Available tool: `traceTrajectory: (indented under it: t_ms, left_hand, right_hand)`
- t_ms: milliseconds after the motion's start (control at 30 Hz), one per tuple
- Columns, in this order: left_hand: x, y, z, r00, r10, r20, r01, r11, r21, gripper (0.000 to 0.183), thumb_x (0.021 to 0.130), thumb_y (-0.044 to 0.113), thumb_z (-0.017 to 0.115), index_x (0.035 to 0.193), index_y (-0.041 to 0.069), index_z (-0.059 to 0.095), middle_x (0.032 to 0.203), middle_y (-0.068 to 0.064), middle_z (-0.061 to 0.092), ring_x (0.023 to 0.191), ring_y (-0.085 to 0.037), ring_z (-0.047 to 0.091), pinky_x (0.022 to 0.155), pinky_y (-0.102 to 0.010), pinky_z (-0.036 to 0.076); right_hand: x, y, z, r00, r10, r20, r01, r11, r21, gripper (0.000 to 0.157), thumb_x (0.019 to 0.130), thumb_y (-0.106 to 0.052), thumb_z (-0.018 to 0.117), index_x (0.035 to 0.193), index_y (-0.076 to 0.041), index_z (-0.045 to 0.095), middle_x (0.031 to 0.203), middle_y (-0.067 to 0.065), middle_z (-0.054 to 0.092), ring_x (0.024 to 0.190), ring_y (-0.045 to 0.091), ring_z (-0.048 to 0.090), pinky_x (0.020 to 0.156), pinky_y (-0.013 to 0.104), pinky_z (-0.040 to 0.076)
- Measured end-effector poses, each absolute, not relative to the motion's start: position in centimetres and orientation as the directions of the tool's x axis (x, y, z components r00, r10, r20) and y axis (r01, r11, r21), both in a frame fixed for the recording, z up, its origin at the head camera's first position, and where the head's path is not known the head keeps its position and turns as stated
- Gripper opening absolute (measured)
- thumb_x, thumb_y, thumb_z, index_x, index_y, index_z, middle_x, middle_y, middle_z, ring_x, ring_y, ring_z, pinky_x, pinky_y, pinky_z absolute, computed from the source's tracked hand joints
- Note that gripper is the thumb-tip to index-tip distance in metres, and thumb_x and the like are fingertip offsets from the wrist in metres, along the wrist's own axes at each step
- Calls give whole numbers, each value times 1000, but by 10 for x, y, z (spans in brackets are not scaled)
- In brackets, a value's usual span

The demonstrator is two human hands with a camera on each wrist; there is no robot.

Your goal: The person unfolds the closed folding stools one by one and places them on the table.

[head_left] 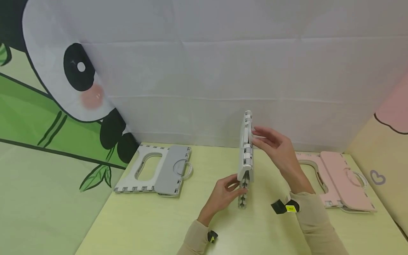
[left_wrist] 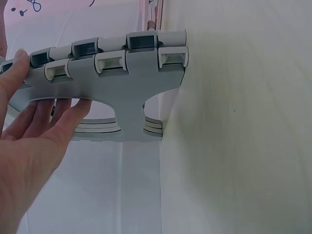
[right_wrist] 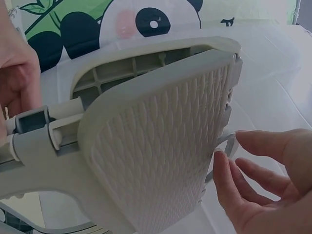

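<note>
A grey-white folding stool stands folded and on edge over the table, seen edge-on in the head view. My left hand grips its hinged leg panel near the lower end. In the left wrist view the thumb lies along the hinges while the fingers reach into the panel's cutout. Higher up, my right hand pinches the stool's grey loop handle between thumb and fingers. The textured seat panel faces the right wrist camera, with a gap showing between the two seat halves.
On the pale yellow table, a folded white-and-grey stool lies flat at the left. Another folded stool, pink, lies at the right, partly behind my right forearm. A printed panda cloth hangs behind the table.
</note>
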State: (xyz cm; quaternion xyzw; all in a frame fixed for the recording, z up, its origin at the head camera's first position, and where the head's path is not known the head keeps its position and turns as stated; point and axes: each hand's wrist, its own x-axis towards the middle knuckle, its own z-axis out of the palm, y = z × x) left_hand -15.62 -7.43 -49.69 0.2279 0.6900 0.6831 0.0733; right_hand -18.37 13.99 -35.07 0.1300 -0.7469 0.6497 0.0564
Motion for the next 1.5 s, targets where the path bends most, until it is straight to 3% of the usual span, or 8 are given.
traceTrajectory:
  t_ms: [267,533,900,1133,1367,1500]
  left_hand:
    - [-154,-73,-496,-901,387,196,203,-24,979,48,92,6,78,137,5,63,131,-9,65,124,-23,61,107,-34,49]
    - [-154,-72,-496,-903,376,206,205,-43,978,46,92,6,78,136,6,65,129,-9,66,122,-25,62,107,-34,49]
    - [-155,-72,-498,-906,373,200,207,-21,978,46,92,9,79,136,9,66,130,-7,67,121,-20,63,106,-33,49]
    - [-155,-72,-496,-911,368,187,193,-22,981,45,92,9,79,134,8,67,129,-7,67,119,-19,64,106,-31,49]
    - [-154,-72,-493,-915,363,178,189,-4,982,46,91,9,80,134,7,67,129,-6,67,118,-18,64,106,-32,49]
    - [-154,-72,-494,-916,362,172,183,-6,983,45,90,9,81,133,8,67,128,-5,68,119,-18,64,106,-31,49]
  right_hand:
    - [-179,146,-366,-948,-117,295,-311,151,-938,45,99,-25,72,138,-6,62,138,13,63,117,12,64,97,20,52]
    - [-175,150,-383,-944,-131,302,-322,170,-931,43,99,-22,72,137,-4,62,136,9,64,118,10,63,98,19,51]
    - [-164,158,-410,-947,-156,281,-305,163,-938,43,99,-17,72,138,-4,60,140,16,60,119,7,63,97,20,52]
    - [-160,163,-422,-952,-164,258,-285,169,-944,43,99,-17,71,138,-2,59,135,4,63,120,8,63,97,20,53]
    - [-155,165,-433,-956,-168,241,-266,149,-952,42,98,-14,72,136,1,60,137,17,60,120,8,63,97,21,53]
    - [-154,165,-440,-957,-172,235,-262,151,-953,43,98,-13,73,136,2,60,134,9,63,119,7,64,97,21,53]
